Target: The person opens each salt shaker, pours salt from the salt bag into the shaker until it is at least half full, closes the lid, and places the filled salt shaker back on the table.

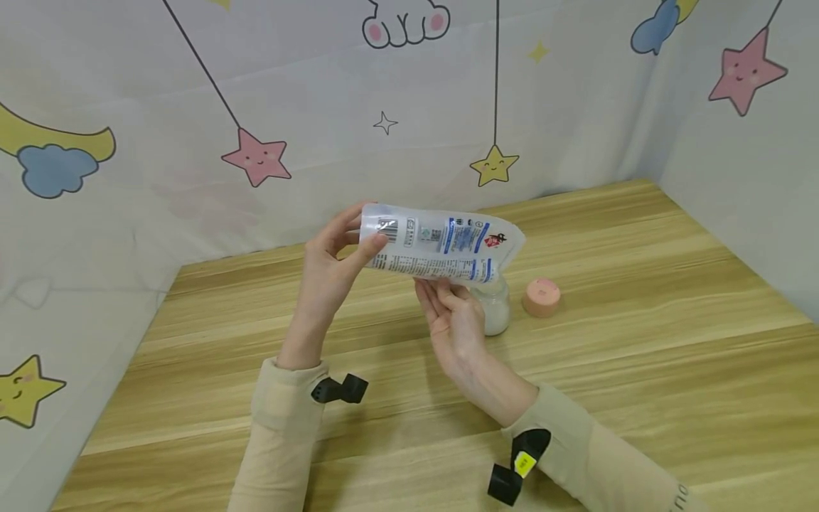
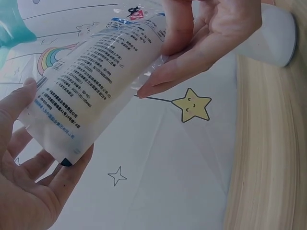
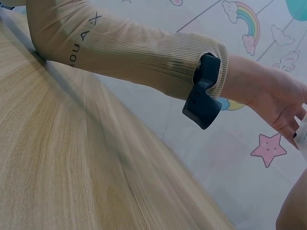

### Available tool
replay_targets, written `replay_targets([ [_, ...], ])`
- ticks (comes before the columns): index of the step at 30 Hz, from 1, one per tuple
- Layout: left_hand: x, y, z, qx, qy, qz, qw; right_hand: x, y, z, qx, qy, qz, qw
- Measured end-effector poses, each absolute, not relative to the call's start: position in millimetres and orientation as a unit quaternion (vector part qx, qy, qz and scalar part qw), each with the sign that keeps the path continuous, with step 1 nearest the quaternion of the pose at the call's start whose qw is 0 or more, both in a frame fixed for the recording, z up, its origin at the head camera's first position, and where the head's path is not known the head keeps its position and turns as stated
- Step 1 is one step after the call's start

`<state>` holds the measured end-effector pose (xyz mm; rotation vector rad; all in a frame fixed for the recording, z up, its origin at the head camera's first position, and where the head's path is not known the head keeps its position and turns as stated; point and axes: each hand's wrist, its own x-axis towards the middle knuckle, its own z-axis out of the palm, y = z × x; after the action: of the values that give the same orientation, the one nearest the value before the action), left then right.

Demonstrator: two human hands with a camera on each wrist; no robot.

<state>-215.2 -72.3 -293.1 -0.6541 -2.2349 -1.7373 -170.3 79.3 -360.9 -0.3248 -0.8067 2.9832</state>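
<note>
A white plastic pouch (image 1: 441,245) with blue and black print is held up over the table, lying nearly sideways. My left hand (image 1: 333,256) grips its left end, thumb on the near face and fingers behind. Under the other end, my right hand (image 1: 457,327) holds the pouch's lower side; in the left wrist view its thumb and fingers (image 2: 192,72) are around the clear plastic edge. A clear jar (image 1: 495,309) with white contents stands beneath the pouch's right end, partly hidden by the right hand and the pouch.
A round pink lid (image 1: 542,297) lies on the wooden table (image 1: 640,355) to the right of the jar. Behind and beside the table hangs a white cloth (image 1: 320,85) printed with stars, moons and clouds. Each sleeve cuff carries a small black camera (image 1: 339,390).
</note>
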Motion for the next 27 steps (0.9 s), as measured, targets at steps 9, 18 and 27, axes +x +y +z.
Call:
replay_targets([
  [9,-214.9,-72.9,-293.3,-0.224,-0.767,-0.592,0.107,-169.8,79.0,-362.4,-0.102,-0.254,0.962,0.014],
  [18,-214.8,-72.4,-294.4,-0.228,-0.762,-0.596,0.113,-169.1,79.5,-362.4,-0.1,-0.256,0.961,0.017],
  [27,-215.1,-70.4,-297.5,-0.235,-0.75,-0.606,0.128,-169.5,79.4,-364.0,-0.105,-0.262,0.959,0.024],
])
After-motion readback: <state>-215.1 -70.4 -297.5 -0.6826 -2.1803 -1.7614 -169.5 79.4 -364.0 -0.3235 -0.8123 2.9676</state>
